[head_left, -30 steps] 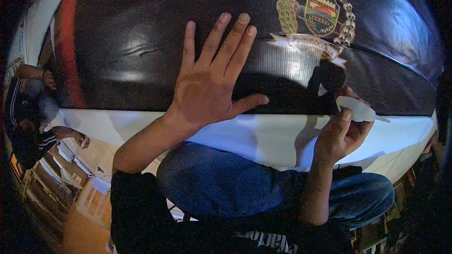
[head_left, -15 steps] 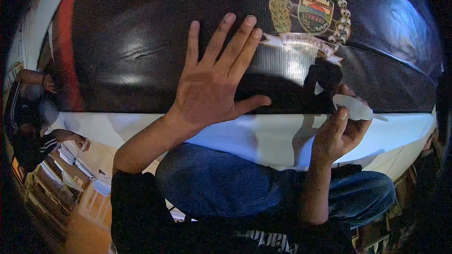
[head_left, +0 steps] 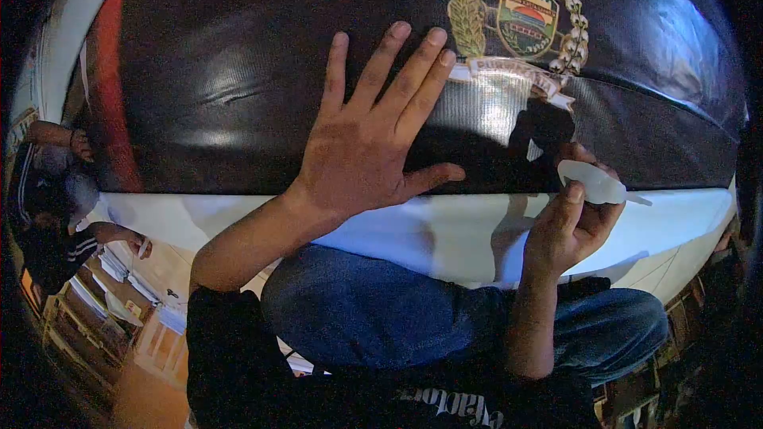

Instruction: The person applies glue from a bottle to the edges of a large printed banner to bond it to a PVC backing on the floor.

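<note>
My left hand (head_left: pixel 358 143) lies palm down on the black banner sheet (head_left: pixel 230 139), fingers spread, with the fingertips close to the left side of the printed emblem (head_left: pixel 528 17). Held in my right hand (head_left: pixel 568 226), between thumb and fingers, is a white oval object (head_left: pixel 592 181) with a narrow tail pointing right; its exact kind I cannot tell. This hand is at the sheet's near edge, below the emblem, and casts a dark shadow on the glossy surface.
A white surface (head_left: pixel 381 230) shows along the banner's near edge, above my crossed legs (head_left: pixel 381 302). At the far left sits another person (head_left: pixel 52 199) in dark clothing, one hand by the red stripe (head_left: pixel 111 87). Papers (head_left: pixel 115 286) lie below that person.
My left hand has slid slightly right over the sheet, nearer the emblem. My right hand has shifted slightly left, still holding the white oval object.
</note>
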The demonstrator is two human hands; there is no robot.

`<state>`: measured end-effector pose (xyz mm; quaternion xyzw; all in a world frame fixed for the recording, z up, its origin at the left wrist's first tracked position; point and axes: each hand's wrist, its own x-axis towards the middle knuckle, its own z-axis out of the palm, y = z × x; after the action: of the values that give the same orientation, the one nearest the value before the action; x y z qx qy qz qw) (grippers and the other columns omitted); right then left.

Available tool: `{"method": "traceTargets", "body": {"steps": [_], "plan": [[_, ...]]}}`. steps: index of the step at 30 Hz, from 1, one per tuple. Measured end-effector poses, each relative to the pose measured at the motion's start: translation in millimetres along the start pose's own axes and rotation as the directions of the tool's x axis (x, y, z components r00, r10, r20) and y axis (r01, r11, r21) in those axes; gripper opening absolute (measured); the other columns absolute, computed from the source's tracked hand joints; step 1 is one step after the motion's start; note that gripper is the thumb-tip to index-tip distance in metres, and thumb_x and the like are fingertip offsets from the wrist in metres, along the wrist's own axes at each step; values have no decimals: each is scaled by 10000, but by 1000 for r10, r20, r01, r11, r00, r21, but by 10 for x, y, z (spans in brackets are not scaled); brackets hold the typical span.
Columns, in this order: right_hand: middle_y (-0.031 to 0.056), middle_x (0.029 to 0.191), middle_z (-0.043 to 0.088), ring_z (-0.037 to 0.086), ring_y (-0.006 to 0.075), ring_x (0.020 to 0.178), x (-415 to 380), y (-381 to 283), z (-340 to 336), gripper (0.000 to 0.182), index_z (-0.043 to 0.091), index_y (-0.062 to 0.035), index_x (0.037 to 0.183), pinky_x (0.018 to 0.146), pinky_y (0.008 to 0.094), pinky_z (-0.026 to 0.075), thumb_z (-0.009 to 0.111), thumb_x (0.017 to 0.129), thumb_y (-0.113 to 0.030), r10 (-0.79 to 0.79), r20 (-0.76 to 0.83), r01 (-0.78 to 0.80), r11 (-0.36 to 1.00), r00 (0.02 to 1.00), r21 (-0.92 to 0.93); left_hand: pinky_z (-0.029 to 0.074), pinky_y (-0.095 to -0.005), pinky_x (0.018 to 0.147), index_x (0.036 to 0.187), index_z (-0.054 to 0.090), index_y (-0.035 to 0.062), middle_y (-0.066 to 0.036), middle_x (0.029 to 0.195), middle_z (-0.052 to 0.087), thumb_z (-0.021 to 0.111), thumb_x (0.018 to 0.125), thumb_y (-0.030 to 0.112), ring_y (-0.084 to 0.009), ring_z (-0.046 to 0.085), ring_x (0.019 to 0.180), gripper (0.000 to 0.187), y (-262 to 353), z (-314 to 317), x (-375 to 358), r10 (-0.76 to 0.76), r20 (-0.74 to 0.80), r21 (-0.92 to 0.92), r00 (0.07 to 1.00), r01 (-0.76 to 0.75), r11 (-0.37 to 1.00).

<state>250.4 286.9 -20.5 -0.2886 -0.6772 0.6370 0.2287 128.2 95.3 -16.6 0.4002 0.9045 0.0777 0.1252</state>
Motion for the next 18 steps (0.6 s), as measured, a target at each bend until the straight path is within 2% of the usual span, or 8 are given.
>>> {"method": "traceTargets", "body": {"steps": [9,11,12,14,18], "plan": [[272,1083,591,588,321,1058,0,-4,-1,340,421,18,1147,929,426,482,594,856,-14,-4,10,4,1000,1000,5,142,-645,1069,1393,389,14,-147,1489,311,426,755,770,-376,257,1376,990,33,1,51,15,-11,3,1000,-15,1000],[271,1084,590,589,320,1056,-3,-11,3,338,423,17,1146,930,427,481,593,856,-13,0,5,0,1000,1000,-1,129,-638,1087,1389,417,67,-101,1482,328,526,747,694,-321,268,1377,904,42,-8,60,-16,-41,-102,999,11,995],[270,1084,588,589,318,1055,-2,-13,4,335,425,16,1146,932,427,479,591,857,-12,3,-1,-3,1000,1000,-6,129,-638,1087,1389,417,67,-101,1482,328,526,747,694,-321,268,1377,904,47,-9,68,-15,-42,-102,999,11,995],[269,1087,586,590,316,1053,-1,-8,5,337,426,15,1146,934,428,476,596,857,-21,1,2,-1,1000,1000,-5,148,-643,1069,1397,387,24,-144,1489,314,419,766,762,-372,256,1377,971,54,-8,85,18,-17,-14,1000,-19,1000],[263,1093,582,591,312,1050,-1,0,-6,349,429,13,1148,937,427,471,613,859,-54,-2,10,1,1000,1000,11,147,-638,1073,1402,382,28,-143,1491,311,428,771,753,-372,258,1376,962,61,-13,112,35,-28,-18,999,-36,999]]}}
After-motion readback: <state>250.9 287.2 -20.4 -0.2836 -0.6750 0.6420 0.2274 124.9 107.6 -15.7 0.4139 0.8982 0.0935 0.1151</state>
